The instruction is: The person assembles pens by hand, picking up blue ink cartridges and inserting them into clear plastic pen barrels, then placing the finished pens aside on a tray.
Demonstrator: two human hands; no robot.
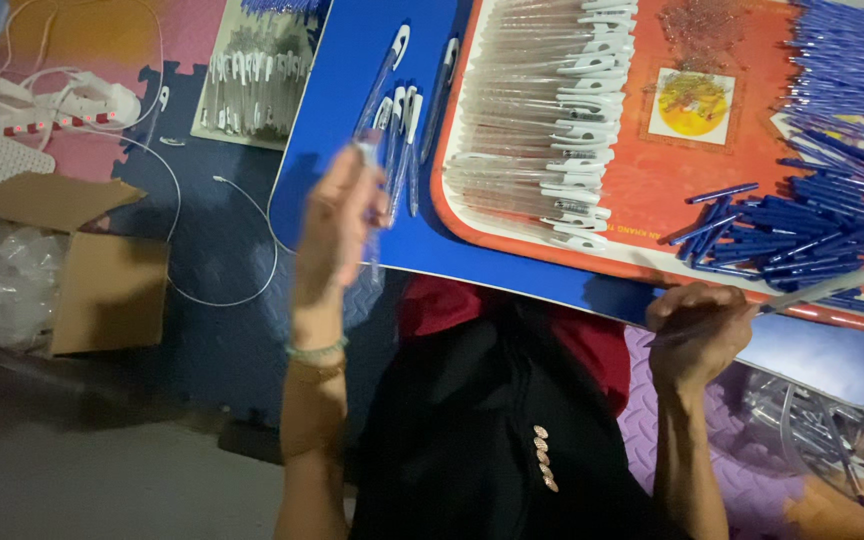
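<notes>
The left hand (pixel 337 225) gripped a clear pen barrel (pixel 370 165), raised and blurred. The right hand (pixel 697 335) pinched another pen (pixel 812 292) beside the orange tray (pixel 642 190).

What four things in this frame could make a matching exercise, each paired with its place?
Things:
1. clear pen barrels
2. blue refills
3. cardboard box
4. finished pens

Places:
A. on the floor mat, far left
B. on the blue board, beside the left hand
C. right side of the orange tray
D. left side of the orange tray, stacked in rows

Pairs: 1-D, 2-C, 3-A, 4-B
</notes>
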